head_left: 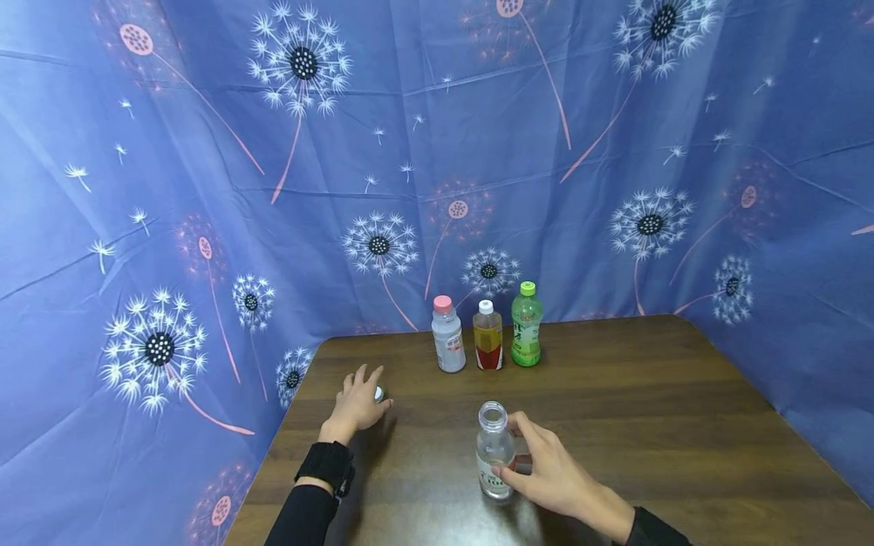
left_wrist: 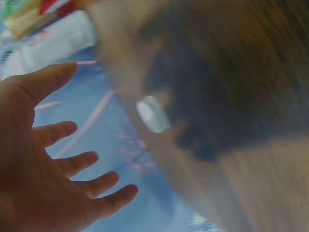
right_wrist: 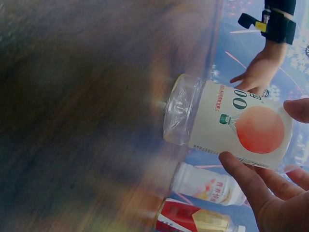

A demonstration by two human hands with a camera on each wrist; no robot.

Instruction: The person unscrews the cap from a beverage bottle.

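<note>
In the head view my right hand (head_left: 551, 469) grips a clear, uncapped bottle (head_left: 493, 446), thumb in front and fingers round the far side. The bottle is upright, its mouth exposed; the right wrist view shows a white label with an orange-red balloon picture (right_wrist: 260, 129). Whether its base touches the table is hard to tell. Farther left, my left hand (head_left: 356, 403) hovers with spread fingers by a small white cap (head_left: 378, 394). In the left wrist view this cap (left_wrist: 153, 114) lies on the table, apart from the fingers, with the hand's shadow beside it.
At the back of the brown wooden table (head_left: 628, 394) stand a white bottle with a pink cap (head_left: 448, 341), a red-and-yellow-labelled bottle with a white cap (head_left: 488, 341) and a green bottle (head_left: 526, 326). Behind them hangs a blue dandelion-print curtain (head_left: 573, 227).
</note>
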